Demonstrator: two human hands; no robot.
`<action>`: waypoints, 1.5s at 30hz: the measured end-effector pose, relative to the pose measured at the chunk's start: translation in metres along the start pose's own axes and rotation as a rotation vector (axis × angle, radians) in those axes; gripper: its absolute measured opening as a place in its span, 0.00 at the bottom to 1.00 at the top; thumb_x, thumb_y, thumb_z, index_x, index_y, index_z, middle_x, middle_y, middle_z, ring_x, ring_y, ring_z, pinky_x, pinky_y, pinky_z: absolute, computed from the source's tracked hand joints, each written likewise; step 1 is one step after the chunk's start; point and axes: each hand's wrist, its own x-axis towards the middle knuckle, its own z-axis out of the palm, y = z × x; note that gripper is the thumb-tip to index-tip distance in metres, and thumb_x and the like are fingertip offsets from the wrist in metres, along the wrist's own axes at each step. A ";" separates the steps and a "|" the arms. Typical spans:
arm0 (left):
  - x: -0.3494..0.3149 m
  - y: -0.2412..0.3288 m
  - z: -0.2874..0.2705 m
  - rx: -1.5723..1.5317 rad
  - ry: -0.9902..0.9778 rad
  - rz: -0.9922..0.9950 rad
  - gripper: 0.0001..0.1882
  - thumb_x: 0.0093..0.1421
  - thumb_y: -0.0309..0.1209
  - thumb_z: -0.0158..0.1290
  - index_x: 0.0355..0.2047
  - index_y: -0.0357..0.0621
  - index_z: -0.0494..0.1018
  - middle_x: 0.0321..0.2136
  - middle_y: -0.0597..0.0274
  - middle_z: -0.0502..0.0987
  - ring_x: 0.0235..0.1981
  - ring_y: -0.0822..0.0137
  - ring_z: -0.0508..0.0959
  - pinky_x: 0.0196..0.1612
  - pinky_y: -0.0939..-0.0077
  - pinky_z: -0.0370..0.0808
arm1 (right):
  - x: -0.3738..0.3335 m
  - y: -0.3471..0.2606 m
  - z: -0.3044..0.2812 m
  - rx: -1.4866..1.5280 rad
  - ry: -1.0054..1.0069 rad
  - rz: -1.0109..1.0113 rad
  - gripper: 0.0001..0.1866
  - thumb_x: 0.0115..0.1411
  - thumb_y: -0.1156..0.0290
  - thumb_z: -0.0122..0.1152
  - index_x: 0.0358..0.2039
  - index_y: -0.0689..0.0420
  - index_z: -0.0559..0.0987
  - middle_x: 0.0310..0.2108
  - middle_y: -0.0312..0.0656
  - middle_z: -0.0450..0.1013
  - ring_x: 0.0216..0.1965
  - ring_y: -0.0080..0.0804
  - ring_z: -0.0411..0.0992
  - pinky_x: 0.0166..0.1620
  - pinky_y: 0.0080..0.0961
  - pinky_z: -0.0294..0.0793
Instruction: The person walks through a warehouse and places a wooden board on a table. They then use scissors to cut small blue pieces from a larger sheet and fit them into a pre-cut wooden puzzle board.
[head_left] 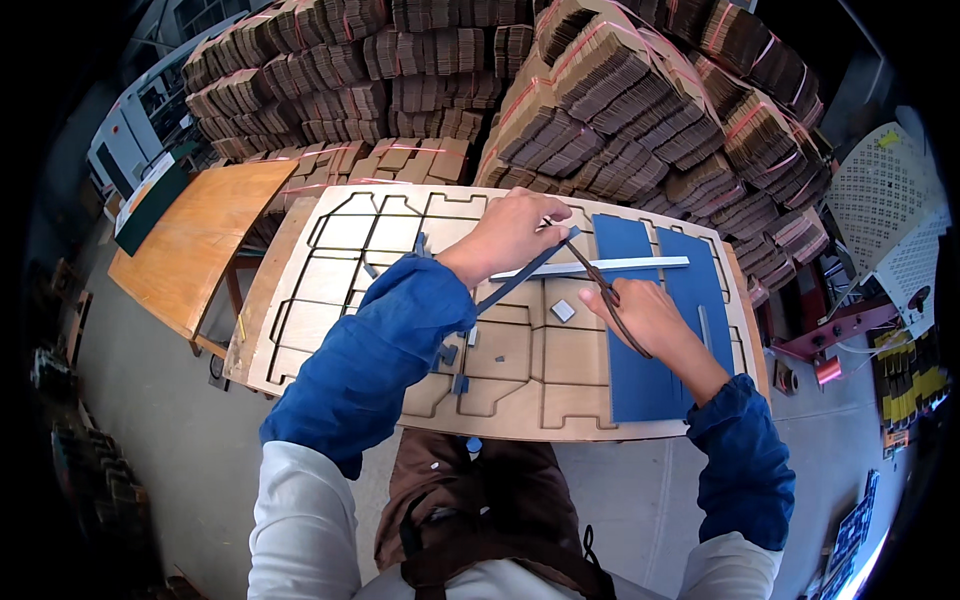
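My left hand (515,232) is above the middle of a wooden die board (325,285), its fingers closed on a narrow dark blue-grey strip (510,285). The strip slants down toward my left sleeve. My right hand (648,318) grips dark-handled scissors (595,275). Their blades point up and left to the strip's end by my left fingertips; whether they touch it is too small to tell. Behind the scissors a long white strip (650,263) lies across blue sheets (640,385). A small pale block (563,311) rests between my hands.
Several small blue pieces (460,383) lie on the board near my left sleeve. Stacked bundles of brown cardboard (620,90) stand behind the table. An orange-brown wooden table (205,240) is at the left. A perforated pale machine panel (885,190) stands at the right.
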 end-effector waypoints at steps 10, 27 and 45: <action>0.036 -0.033 0.032 -0.292 -0.297 -0.265 0.07 0.63 0.26 0.56 0.39 0.38 0.76 0.33 0.63 0.80 0.34 0.72 0.78 0.43 0.76 0.74 | 0.030 0.025 0.014 -0.148 -0.042 0.019 0.43 0.58 0.28 0.49 0.23 0.65 0.79 0.23 0.57 0.75 0.31 0.57 0.76 0.35 0.47 0.73; -0.168 0.050 0.059 -1.164 0.160 -0.416 0.07 0.66 0.25 0.53 0.42 0.37 0.69 0.30 0.68 0.75 0.33 0.80 0.75 0.39 0.85 0.73 | -0.048 -0.025 0.108 0.964 0.169 -0.288 0.16 0.53 0.81 0.68 0.35 0.59 0.67 0.34 0.37 0.70 0.34 0.21 0.68 0.39 0.20 0.69; -0.283 0.055 0.023 -1.245 0.316 -0.647 0.07 0.65 0.24 0.55 0.42 0.37 0.72 0.33 0.66 0.77 0.35 0.78 0.77 0.41 0.84 0.76 | -0.080 -0.085 0.170 0.895 0.015 -0.382 0.14 0.56 0.75 0.68 0.35 0.64 0.70 0.28 0.44 0.77 0.29 0.26 0.76 0.35 0.24 0.75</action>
